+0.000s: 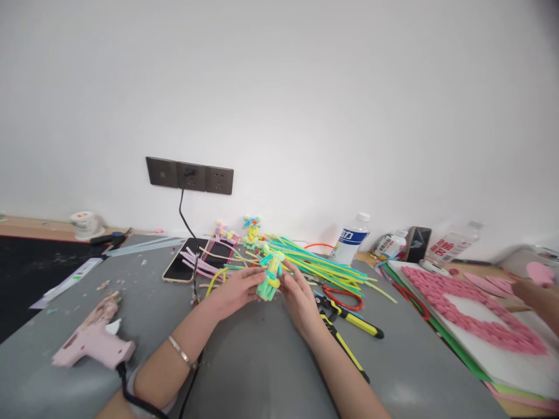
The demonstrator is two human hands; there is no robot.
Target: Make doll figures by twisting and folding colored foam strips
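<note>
One head-worn view: looks forward and slightly down over the grey table, facing the white wall and its socket panel. Range: tabletop close below the panel, wall farther off beyond the table; single camera, no shared coverage.

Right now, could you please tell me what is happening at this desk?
The left hand and the right hand hold a small yellow and green figure between their fingers, above the grey desk. Behind it lies a pile of green and yellow stems, near two similar small figures by the wall. A pink glue gun lies at the left, and yellow-and-black pliers lie at the right. At the far right, another person's hand is beside a pink braided piece.
</note>
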